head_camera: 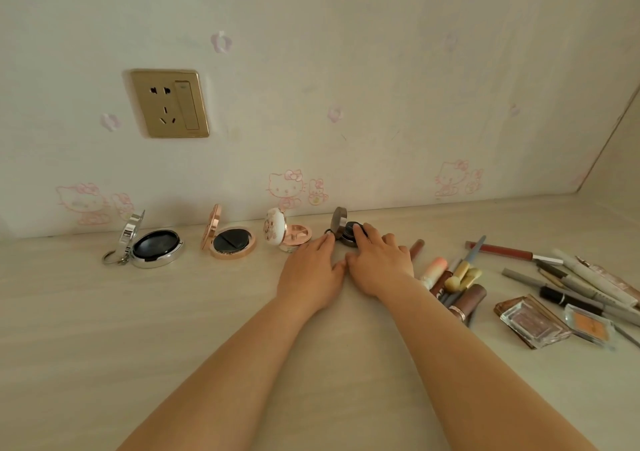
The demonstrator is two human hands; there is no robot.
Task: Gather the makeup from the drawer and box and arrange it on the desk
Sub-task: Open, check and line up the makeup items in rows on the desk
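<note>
Several open compacts stand in a row along the wall: a silver compact (152, 246), a rose-gold compact (230, 242), a white floral compact (285, 234) and a small dark compact (344, 227) with its lid raised. My left hand (310, 272) touches the dark compact's left side with its fingertips. My right hand (379, 265) rests its fingers on the compact's dark base from the right. To the right lie lipsticks and tubes (450, 284), pens and pencils (581, 284), and two clear eyeshadow cases (535, 320).
The pale wooden desk (173, 329) meets a wallpapered wall with a gold power socket (169, 104). A side panel (616, 159) closes off the desk at the far right.
</note>
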